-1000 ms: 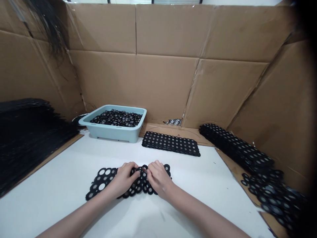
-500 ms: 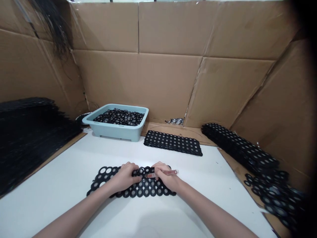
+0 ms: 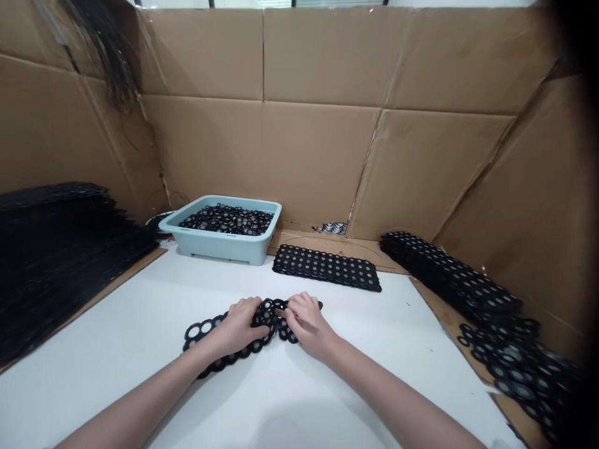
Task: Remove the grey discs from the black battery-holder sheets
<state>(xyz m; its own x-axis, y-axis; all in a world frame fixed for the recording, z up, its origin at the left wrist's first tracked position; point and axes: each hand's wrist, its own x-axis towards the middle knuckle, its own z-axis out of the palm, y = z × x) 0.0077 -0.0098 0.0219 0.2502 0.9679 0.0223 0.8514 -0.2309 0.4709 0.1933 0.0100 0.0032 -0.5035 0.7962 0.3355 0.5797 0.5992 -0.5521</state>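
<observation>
A black sheet of joined rings (image 3: 219, 360) with pale centres lies on the white table, bunched up and raised at its middle between my hands. My left hand (image 3: 241, 327) is closed on the sheet's middle, thumb towards the raised fold. My right hand (image 3: 309, 321) grips a slim reddish tool (image 3: 281, 312), whose tip points left at the rings by the fold. Most of that tool is hidden by my fingers, so its kind is unclear. The right end of the sheet shows under and behind my right hand.
A light blue tub (image 3: 224, 246) full of loose black rings stands at the back. Right of it lies a finished-looking ring sheet (image 3: 327, 268). Stacked ring sheets (image 3: 449, 274) and loose pieces (image 3: 519, 368) line the right side. A tall black pile (image 3: 60, 268) fills the left. Cardboard walls (image 3: 322, 149) enclose the table.
The sheet was spread nearly flat; now its middle is pulled up and folded between my hands. Both hands have shifted slightly away from me, and less of the reddish tool shows.
</observation>
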